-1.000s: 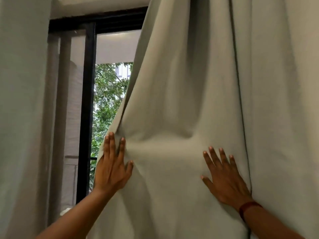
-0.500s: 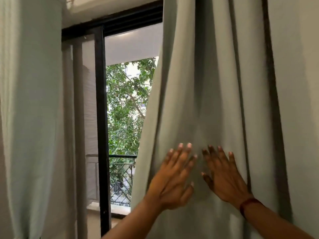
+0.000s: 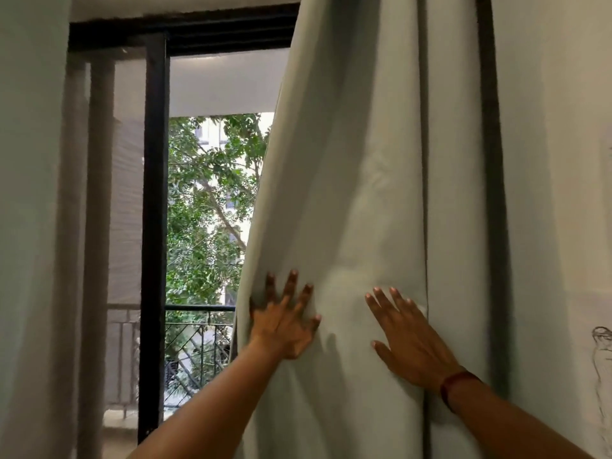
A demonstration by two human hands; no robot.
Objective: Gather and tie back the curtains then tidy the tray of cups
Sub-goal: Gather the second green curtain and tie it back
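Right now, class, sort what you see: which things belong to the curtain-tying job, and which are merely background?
Job: right curtain; left curtain; left hand and right hand, both flat on the right curtain.
Background: window frame; balcony railing; tree; wall sketch.

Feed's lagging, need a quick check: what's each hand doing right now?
Left hand: open, fingers spread, pressing the pale grey-green fabric curtain near its edge.
Right hand: open, flat on the same curtain.

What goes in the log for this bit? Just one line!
step: curtain gathering | left hand: spread on curtain's window-side edge | right hand: flat on curtain | tied back: not yet
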